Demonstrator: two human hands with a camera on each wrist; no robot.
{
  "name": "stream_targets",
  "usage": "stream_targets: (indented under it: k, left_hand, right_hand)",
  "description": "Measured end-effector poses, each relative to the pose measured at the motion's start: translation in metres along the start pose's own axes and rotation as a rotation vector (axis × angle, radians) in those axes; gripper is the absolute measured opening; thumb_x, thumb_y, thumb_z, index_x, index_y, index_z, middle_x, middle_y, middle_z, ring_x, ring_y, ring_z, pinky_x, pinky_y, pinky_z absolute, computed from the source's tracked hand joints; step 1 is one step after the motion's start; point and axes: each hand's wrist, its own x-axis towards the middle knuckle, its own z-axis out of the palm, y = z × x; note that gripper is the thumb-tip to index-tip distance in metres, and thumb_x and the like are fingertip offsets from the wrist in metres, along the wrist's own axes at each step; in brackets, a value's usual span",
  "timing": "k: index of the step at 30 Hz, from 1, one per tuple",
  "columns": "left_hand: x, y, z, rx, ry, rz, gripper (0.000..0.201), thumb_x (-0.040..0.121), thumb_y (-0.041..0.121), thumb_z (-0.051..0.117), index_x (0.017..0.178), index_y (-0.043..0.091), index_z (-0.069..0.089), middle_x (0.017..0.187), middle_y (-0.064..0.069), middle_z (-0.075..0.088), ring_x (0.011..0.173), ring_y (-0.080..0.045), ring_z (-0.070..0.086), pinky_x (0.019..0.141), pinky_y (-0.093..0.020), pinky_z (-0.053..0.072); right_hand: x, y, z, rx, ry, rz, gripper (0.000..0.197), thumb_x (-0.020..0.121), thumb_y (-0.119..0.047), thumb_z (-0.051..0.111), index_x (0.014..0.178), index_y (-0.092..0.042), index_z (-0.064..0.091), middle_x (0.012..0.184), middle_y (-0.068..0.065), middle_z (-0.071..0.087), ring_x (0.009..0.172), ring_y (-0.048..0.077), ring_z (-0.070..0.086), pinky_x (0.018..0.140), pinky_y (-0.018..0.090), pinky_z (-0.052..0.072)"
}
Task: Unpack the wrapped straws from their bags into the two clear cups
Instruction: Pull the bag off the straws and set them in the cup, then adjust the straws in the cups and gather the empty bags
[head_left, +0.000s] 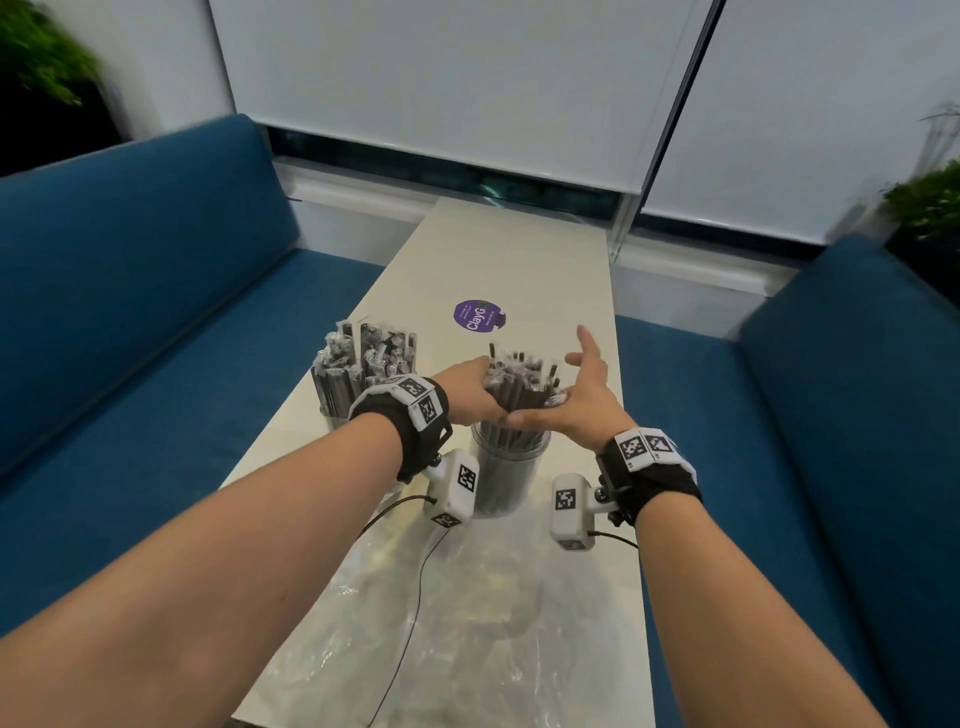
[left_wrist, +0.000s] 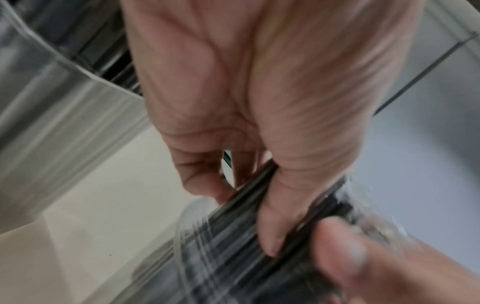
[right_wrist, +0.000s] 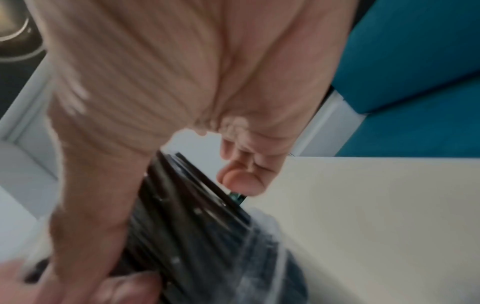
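Two clear cups stand on the white table (head_left: 519, 249). The far left cup (head_left: 326, 400) is packed with wrapped dark straws (head_left: 363, 353). The near cup (head_left: 506, 483) holds a bundle of wrapped straws (head_left: 519, 389) that sticks out above its rim. My left hand (head_left: 475, 395) grips this bundle from the left, fingers curled round it. My right hand (head_left: 576, 384) rests against the bundle's right side with straight, spread fingers. Both wrist views, blurred, show the straws (left_wrist: 233, 236) (right_wrist: 187, 205) between the two hands.
Empty clear plastic bags (head_left: 467, 623) lie crumpled on the near end of the table, with thin black cables (head_left: 415, 597) running over them. A purple round sticker (head_left: 478, 314) sits farther back. Blue sofas (head_left: 130, 286) (head_left: 857, 389) flank the narrow table.
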Motion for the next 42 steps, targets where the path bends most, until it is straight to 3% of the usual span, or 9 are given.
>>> stream_targets:
  k: [5,9,15,21,25,30,35,39,42]
  left_hand:
    - [-0.001,-0.006,0.005,-0.06,0.074,0.025,0.098,0.071,0.008,0.088,0.144,0.012,0.023,0.118,-0.014,0.06,0.101,-0.03,0.063,0.089,-0.043,0.057]
    - [-0.002,-0.003,0.003,-0.015,0.07,0.113,0.066,0.073,0.009,0.084,0.135,0.014,0.061,0.121,-0.012,0.072,0.11,-0.031,0.068,0.098,-0.042,0.056]
    - [0.0,-0.002,0.0,-0.116,0.062,0.037,0.033,0.08,0.022,0.08,0.11,0.01,0.073,0.099,-0.016,0.077,0.079,-0.027,0.071,0.068,-0.033,0.061]
    - [-0.011,-0.009,0.003,-0.067,0.061,0.111,0.058,0.071,0.009,0.088,0.124,0.012,0.066,0.113,-0.006,0.071,0.098,-0.025,0.067,0.09,-0.034,0.052]
    - [-0.017,-0.007,0.003,-0.106,0.11,0.199,0.042,0.088,0.012,0.074,0.129,0.016,0.066,0.116,-0.003,0.071,0.091,-0.018,0.066,0.088,-0.03,0.046]
    - [-0.018,-0.003,0.0,-0.134,0.095,0.151,0.032,0.094,0.017,0.068,0.125,0.012,0.069,0.116,-0.006,0.072,0.107,-0.026,0.065,0.088,-0.03,0.046]
    - [-0.023,-0.013,0.008,0.049,0.031,0.044,0.082,0.066,0.015,0.089,0.136,0.014,0.047,0.127,-0.007,0.06,0.116,-0.032,0.061,0.099,-0.048,0.053]
    - [-0.027,-0.011,0.009,0.18,-0.017,0.069,0.087,0.073,0.024,0.089,0.145,0.014,0.041,0.133,-0.011,0.051,0.117,-0.034,0.059,0.093,-0.039,0.051]
    - [-0.033,-0.004,0.006,0.031,0.06,0.17,0.056,0.089,0.025,0.076,0.14,0.016,0.055,0.131,-0.009,0.067,0.108,-0.027,0.065,0.09,-0.029,0.047]
  right_hand:
    - [0.005,0.005,0.007,-0.113,-0.24,-0.063,0.055,0.072,-0.021,0.095,0.12,-0.031,0.07,0.104,-0.008,0.076,0.097,0.011,0.074,0.081,0.027,0.053]
    - [0.008,0.01,0.008,-0.011,-0.128,-0.094,0.027,0.074,-0.023,0.093,0.087,-0.038,0.075,0.078,-0.011,0.077,0.064,0.002,0.071,0.058,0.02,0.053]
    - [-0.001,0.029,0.012,0.282,0.039,-0.009,0.083,0.057,-0.031,0.101,0.129,-0.026,0.061,0.125,-0.002,0.071,0.101,0.024,0.077,0.086,0.043,0.063]
    - [-0.006,0.03,0.01,0.131,-0.044,-0.034,0.036,0.087,-0.022,0.084,0.121,-0.019,0.071,0.113,0.005,0.079,0.102,0.032,0.077,0.08,0.039,0.067]
    - [-0.009,0.016,0.002,0.108,-0.009,-0.087,0.042,0.089,-0.023,0.082,0.124,-0.014,0.061,0.107,0.004,0.079,0.093,0.024,0.079,0.071,0.031,0.066]
    - [-0.011,0.012,-0.003,0.159,0.091,-0.041,0.082,0.073,-0.021,0.096,0.135,-0.024,0.042,0.127,-0.007,0.059,0.086,0.023,0.074,0.082,0.043,0.064]
    - [-0.008,0.015,0.004,-0.045,-0.151,0.023,0.133,0.062,-0.018,0.101,0.163,-0.03,0.015,0.141,-0.009,0.044,0.102,0.024,0.069,0.093,0.041,0.058]
    - [-0.006,0.003,0.003,-0.178,-0.193,-0.099,0.036,0.08,-0.015,0.088,0.109,-0.024,0.07,0.092,-0.004,0.076,0.072,0.019,0.069,0.058,0.024,0.057]
    - [-0.008,-0.002,-0.004,-0.118,-0.099,-0.148,0.025,0.082,-0.015,0.086,0.102,-0.024,0.075,0.087,0.0,0.078,0.067,0.018,0.071,0.063,0.03,0.058]
